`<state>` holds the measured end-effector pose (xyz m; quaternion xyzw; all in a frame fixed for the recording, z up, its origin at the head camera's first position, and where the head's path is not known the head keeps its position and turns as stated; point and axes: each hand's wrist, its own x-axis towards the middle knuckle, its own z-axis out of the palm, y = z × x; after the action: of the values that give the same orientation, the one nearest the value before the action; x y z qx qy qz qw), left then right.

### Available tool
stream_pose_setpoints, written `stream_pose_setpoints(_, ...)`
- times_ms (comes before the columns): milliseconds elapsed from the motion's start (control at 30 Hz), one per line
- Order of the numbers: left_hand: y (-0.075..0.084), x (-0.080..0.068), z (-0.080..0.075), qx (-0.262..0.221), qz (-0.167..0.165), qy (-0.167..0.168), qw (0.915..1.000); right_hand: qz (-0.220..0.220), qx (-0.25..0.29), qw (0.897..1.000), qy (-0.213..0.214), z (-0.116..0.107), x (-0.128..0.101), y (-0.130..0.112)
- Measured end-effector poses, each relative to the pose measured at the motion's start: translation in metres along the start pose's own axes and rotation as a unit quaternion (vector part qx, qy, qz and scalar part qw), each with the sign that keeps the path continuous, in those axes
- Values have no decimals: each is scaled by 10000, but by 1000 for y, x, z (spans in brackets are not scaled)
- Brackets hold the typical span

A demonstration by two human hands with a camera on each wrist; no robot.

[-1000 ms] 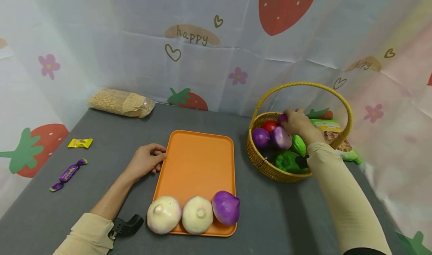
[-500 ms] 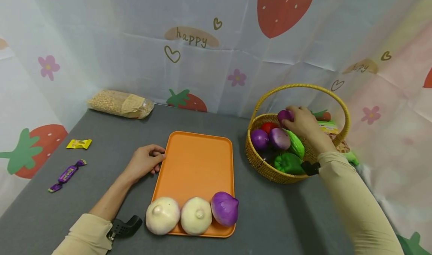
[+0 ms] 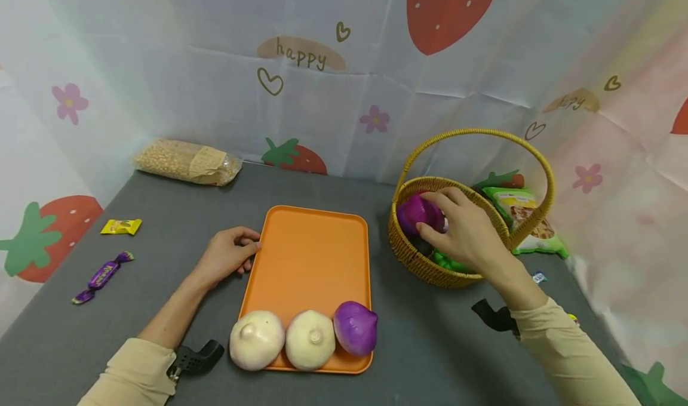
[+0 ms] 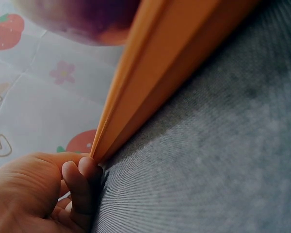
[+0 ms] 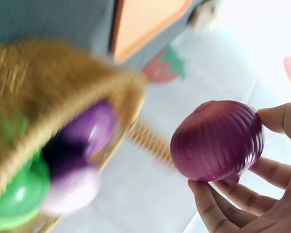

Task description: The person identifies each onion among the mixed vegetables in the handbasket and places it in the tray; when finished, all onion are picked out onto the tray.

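Observation:
My right hand point(image 3: 464, 230) pinches a red onion point(image 5: 218, 141) between thumb and fingertips, over the near left part of the wicker basket point(image 3: 430, 274). In the right wrist view the onion is in front of the basket's side, clear of the other vegetables. My left hand point(image 3: 228, 254) pinches the left rim of the orange tray point(image 3: 317, 245) with thumb and finger. Two whitish turnip-like vegetables point(image 3: 257, 340) and a purple pointed bulb point(image 3: 356, 328) sit in a row along the tray's near end. Inside the basket are purple vegetables point(image 5: 89, 128) and a green pepper point(image 5: 24, 189), partly hidden by my right hand.
The basket's tall handle point(image 3: 478, 132) arches over it. Behind it lies a green snack bag point(image 3: 529, 218). A bag of beans point(image 3: 185, 162) lies at the back left. A yellow candy point(image 3: 121, 227) and a purple candy point(image 3: 102, 277) are at the left.
My right hand has lifted the red onion from the back of the basket and brought it nearer and to the left. My left hand stays at the tray's rim.

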<state>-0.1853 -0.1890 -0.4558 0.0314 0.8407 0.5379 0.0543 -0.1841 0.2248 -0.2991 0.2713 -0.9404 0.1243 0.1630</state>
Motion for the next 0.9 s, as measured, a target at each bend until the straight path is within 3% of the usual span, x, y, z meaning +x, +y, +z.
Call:
stream_pose_setpoints(167, 1, 0, -1, 17, -20, 16, 10000, -934, -96, 9956, 80, 16, -9, -36)
stream_pose_setpoints(400, 3, -1, 0, -3, -23, 7, 10000, -1772, -134, 9829, -480, 49, -18, -67)
stream_pose_setpoints(633, 2, 0, 0, -17, -30, 6, 10000, -1929, -177, 9773, -855, 76, -19, -73)
stream_pose_setpoints(900, 2, -1, 0, -2, -39, 3, 10000, -1932, 6, 9731, -1258, 87, -22, -72)
